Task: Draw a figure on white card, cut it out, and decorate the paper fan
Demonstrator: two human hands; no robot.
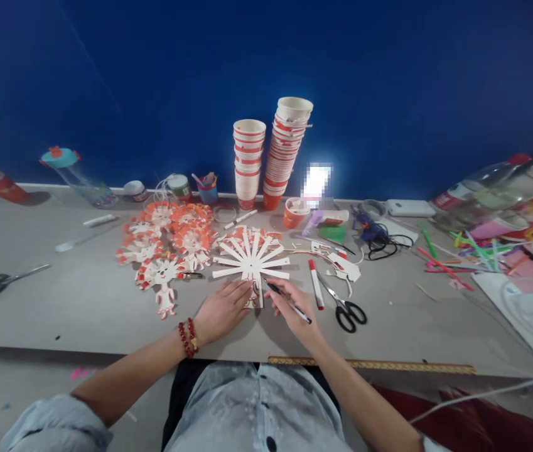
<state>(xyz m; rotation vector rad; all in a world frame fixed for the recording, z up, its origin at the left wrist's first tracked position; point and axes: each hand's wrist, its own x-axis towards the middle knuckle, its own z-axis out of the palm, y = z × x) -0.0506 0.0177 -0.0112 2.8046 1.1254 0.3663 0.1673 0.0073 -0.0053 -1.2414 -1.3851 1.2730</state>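
Observation:
Flat on the table in front of me lies a white paper cutout (251, 265) with strips fanning out from a centre. Its lower part carries dark and reddish drawn lines. My left hand (225, 309) rests flat on that lower part, fingers stretched out and pressing it down. A black-and-white pen (293, 303) is held in my right hand (294, 307), its tip close to the cutout's right edge; I cannot tell whether it touches the paper. To the right lie a red-capped marker (316, 285) and black-handled scissors (347, 307).
Finished-looking orange and white paper figures (165, 276) lie piled at the left. Two tall stacks of paper cups (249, 166) stand at the back. More scissors (0, 285) lie far left. Coloured sticks (449, 270), a bottle (483, 188) and a cable (379, 242) crowd the right.

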